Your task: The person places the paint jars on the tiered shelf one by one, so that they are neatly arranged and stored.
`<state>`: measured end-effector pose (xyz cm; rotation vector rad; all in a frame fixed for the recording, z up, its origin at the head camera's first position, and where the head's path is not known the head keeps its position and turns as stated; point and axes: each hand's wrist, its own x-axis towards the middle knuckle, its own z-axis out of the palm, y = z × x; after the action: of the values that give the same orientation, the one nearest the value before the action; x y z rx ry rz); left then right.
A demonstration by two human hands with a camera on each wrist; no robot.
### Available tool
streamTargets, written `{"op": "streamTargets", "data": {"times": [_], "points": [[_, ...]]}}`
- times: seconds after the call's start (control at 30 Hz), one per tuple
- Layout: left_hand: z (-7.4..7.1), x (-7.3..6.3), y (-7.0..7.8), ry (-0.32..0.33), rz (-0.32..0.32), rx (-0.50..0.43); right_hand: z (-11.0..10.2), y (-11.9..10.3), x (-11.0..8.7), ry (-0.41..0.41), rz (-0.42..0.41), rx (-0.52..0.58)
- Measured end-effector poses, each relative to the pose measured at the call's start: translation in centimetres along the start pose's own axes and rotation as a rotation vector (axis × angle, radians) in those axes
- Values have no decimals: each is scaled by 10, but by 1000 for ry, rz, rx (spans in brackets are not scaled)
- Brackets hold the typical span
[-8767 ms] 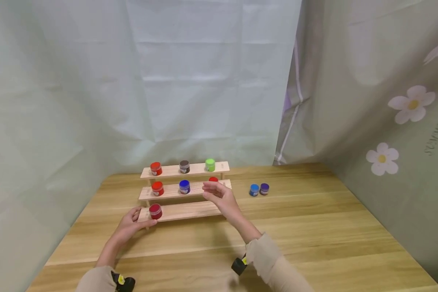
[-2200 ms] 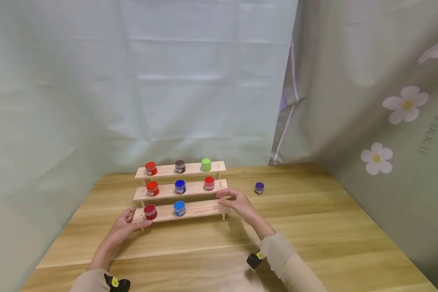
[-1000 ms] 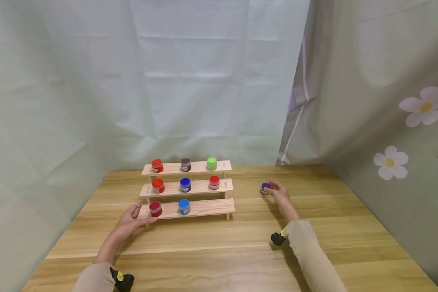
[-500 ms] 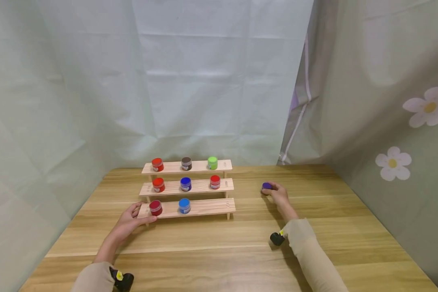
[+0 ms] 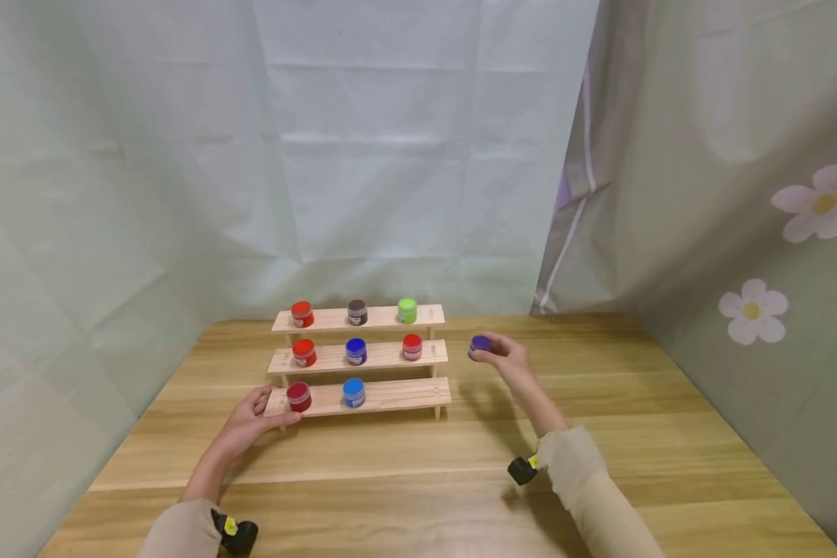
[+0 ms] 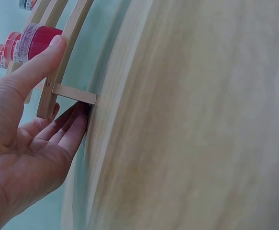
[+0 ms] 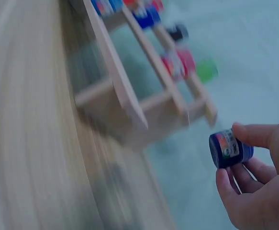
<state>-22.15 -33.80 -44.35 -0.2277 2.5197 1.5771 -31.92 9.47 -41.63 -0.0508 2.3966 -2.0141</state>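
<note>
A small purple paint jar (image 5: 480,347) is pinched in my right hand (image 5: 512,363), raised above the table to the right of a three-tier wooden display rack (image 5: 397,395). The right wrist view shows thumb and fingers around the jar (image 7: 231,147), its label showing. My left hand (image 5: 246,426) holds the left end of the rack's lowest tier. In the left wrist view its thumb (image 6: 46,57) lies along the front edge by the dark red jar (image 6: 39,42), fingers behind the leg. On that tier stand the dark red jar (image 5: 298,397) and a light blue jar (image 5: 353,393).
The middle tier carries an orange-red jar (image 5: 304,353), a dark blue jar (image 5: 356,351) and a red jar (image 5: 411,347). On the top tier are a red jar (image 5: 302,314), a dark grey jar (image 5: 357,312) and a green jar (image 5: 408,311). Curtains (image 5: 418,155) enclose the wooden table (image 5: 418,480).
The light blue jar has gone onto the lowest tier. My right hand then took the purple jar off the table and moved it left toward the rack. My left hand stays at the rack's end.
</note>
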Motion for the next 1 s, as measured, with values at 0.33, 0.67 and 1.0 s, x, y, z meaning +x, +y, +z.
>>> {"op": "streamTargets", "data": {"times": [0.33, 0.67, 1.0], "points": [[-1, 0, -2, 0, -3, 4, 45, -6, -25, -185, -141, -112], [0, -1, -1, 12, 3, 8, 86, 3, -32, -292, -224, -151], [3, 3, 1, 17, -8, -7, 94, 19, -30, -289, -233, -149]]}}
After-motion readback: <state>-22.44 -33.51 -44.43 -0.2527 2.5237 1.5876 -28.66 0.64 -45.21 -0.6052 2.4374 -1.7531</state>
